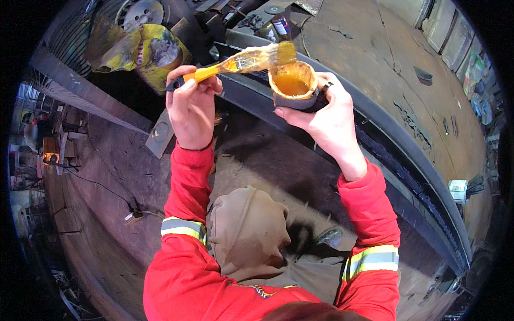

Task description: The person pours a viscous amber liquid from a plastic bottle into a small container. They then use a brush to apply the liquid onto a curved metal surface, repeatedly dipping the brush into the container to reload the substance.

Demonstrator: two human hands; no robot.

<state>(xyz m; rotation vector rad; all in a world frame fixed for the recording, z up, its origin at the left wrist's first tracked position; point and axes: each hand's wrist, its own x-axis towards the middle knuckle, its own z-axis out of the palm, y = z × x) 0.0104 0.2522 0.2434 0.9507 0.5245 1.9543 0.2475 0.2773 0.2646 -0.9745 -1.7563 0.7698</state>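
Note:
Pinched in the fingers of my left hand (193, 107) is a paintbrush (241, 62) with an orange-yellow handle. Its bristle end points right, over the far rim of a small cup (293, 88), and its ferrule part is smeared with pale residue. Amber-brown liquid (294, 83) lies inside the cup, whose rim is stained and crusted. My right hand (326, 115) wraps round the cup's right side and underside, with a dark ring on one finger. Whether the bristles touch the rim I cannot tell.
A long dark metal beam (385, 142) runs diagonally beneath my hands. A crumpled yellow bag (150, 53) lies at the far left, and a can (280, 27) stands beyond the cup. At right is a white container of thin rods (459, 190). A cable (101, 184) crosses the left floor.

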